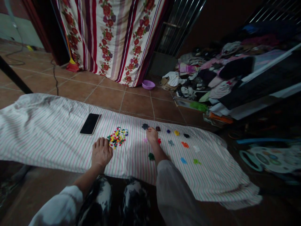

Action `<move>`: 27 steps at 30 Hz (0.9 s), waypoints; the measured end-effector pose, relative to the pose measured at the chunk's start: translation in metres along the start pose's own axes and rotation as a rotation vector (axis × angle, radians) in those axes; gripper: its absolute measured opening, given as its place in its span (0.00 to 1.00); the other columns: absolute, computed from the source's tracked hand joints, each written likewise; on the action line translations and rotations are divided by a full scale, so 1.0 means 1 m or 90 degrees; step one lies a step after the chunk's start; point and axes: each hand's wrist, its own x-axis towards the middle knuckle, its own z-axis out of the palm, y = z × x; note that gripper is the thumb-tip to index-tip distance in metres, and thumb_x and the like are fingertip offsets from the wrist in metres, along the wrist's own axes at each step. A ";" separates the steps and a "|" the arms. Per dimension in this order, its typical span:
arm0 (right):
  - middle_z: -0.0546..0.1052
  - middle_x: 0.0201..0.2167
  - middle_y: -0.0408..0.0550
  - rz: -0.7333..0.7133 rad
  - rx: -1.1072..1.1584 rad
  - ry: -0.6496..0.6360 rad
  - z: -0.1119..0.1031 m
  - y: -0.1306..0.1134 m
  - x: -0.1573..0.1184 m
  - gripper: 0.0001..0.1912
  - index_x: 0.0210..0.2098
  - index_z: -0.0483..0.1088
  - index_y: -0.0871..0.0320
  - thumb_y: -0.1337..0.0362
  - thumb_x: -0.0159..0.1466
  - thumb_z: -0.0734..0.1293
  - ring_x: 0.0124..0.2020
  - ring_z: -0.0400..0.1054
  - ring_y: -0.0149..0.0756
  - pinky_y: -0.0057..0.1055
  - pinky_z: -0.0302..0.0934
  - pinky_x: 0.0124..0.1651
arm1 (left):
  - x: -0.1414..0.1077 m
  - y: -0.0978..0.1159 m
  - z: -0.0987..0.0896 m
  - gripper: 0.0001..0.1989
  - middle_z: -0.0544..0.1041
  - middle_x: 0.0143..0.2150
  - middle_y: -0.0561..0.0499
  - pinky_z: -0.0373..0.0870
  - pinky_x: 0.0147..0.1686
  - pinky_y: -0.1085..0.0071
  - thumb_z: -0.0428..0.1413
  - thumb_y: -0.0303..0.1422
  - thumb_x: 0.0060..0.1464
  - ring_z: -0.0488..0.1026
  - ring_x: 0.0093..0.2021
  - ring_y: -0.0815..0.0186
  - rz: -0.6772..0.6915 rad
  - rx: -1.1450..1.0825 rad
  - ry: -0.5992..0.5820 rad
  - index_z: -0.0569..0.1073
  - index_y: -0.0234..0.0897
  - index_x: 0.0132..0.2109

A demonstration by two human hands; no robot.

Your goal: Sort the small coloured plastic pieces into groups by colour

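A mixed heap of small coloured pieces [118, 136], too small to name, lies on the striped cloth [131, 157]. At its lower left edge my left hand [102, 152] rests palm down, its fingers lying on the cloth. My right hand [152, 134] is closed in a pinch beside a dark grey pile [145, 126]; whatever its fingertips hold is hidden. Around that hand sit a dark brown pile [158, 128], a pink pile [145, 140] and a partly covered red pile [159, 141]. A dark green pile [151, 156] lies beside my right forearm.
Further right are several single-colour piles, among them yellow [176, 133], orange [185, 144], blue [183, 160] and lime green [197, 161]. A phone [90, 124] lies left of the heap. Beyond the cloth are a purple basin [148, 84], a curtain [113, 40] and heaped clothes [211, 72].
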 end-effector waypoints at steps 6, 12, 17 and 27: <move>0.81 0.39 0.51 0.013 0.044 0.020 -0.002 0.001 -0.011 0.19 0.45 0.76 0.59 0.70 0.60 0.59 0.41 0.74 0.36 0.29 0.65 0.47 | 0.000 0.000 0.000 0.13 0.72 0.50 0.37 0.61 0.49 0.56 0.46 0.31 0.58 0.66 0.53 0.51 -0.002 -0.012 -0.006 0.70 0.32 0.46; 0.80 0.39 0.48 -0.002 0.139 0.001 -0.010 -0.005 -0.023 0.18 0.43 0.76 0.57 0.70 0.57 0.60 0.42 0.74 0.36 0.30 0.65 0.49 | 0.001 0.000 -0.002 0.13 0.72 0.49 0.37 0.60 0.49 0.56 0.46 0.32 0.58 0.66 0.52 0.50 -0.005 -0.024 -0.014 0.71 0.32 0.45; 0.79 0.40 0.49 -0.120 0.158 -0.016 -0.008 -0.026 -0.047 0.16 0.40 0.76 0.57 0.70 0.57 0.61 0.41 0.73 0.36 0.30 0.66 0.47 | 0.002 0.001 -0.005 0.14 0.72 0.48 0.36 0.60 0.49 0.54 0.46 0.31 0.58 0.65 0.53 0.49 -0.013 -0.050 -0.019 0.72 0.32 0.46; 0.75 0.39 0.47 -0.316 0.233 -0.091 0.036 -0.061 -0.140 0.13 0.39 0.78 0.54 0.70 0.62 0.62 0.38 0.71 0.34 0.29 0.68 0.43 | 0.001 -0.001 -0.003 0.13 0.72 0.48 0.37 0.60 0.48 0.55 0.46 0.32 0.58 0.66 0.52 0.50 -0.012 -0.039 -0.021 0.71 0.33 0.44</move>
